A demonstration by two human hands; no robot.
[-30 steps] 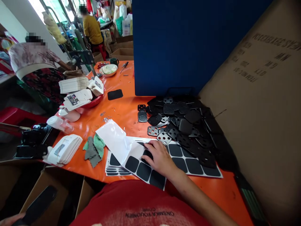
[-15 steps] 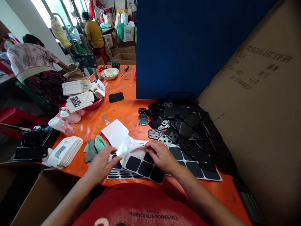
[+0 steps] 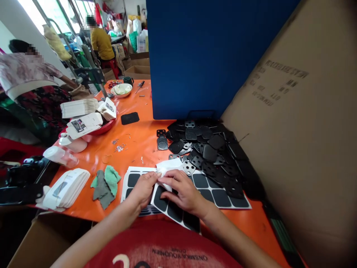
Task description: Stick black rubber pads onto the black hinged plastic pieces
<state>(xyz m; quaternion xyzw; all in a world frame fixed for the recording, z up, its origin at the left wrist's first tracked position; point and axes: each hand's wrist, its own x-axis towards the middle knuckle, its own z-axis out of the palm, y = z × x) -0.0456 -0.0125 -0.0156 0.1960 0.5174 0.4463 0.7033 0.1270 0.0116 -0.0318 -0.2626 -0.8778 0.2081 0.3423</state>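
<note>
Near edge of the orange surface (image 3: 139, 134): the left hand (image 3: 145, 188) and the right hand (image 3: 182, 191) met over a sheet of black pads (image 3: 173, 208) that overhung that edge. Both hands pinched the white backing film (image 3: 169, 167), folded back upon itself; the right fingers pressed on the sheet beneath. The pads in view sat in their rows, none lifted, so the peeling was judged barely begun, with the whole sheet left to work. Under it lay further pad sheets (image 3: 220, 195), full, running toward the right edge. Left of the hands lay green and grey rags (image 3: 106, 182), and beyond them a stack of printed cards (image 3: 67, 188) at the near-left corner. Past the sheets, toward the right, a heap of black and perforated metal plates (image 3: 212, 152) showed no pads fitted that could be told. Farther on, near the left edge, a red bowl of boxed cards (image 3: 92, 124); a blue panel (image 3: 209, 56) stood upright behind the heap, a cardboard carton (image 3: 301, 130) at the right.
</note>
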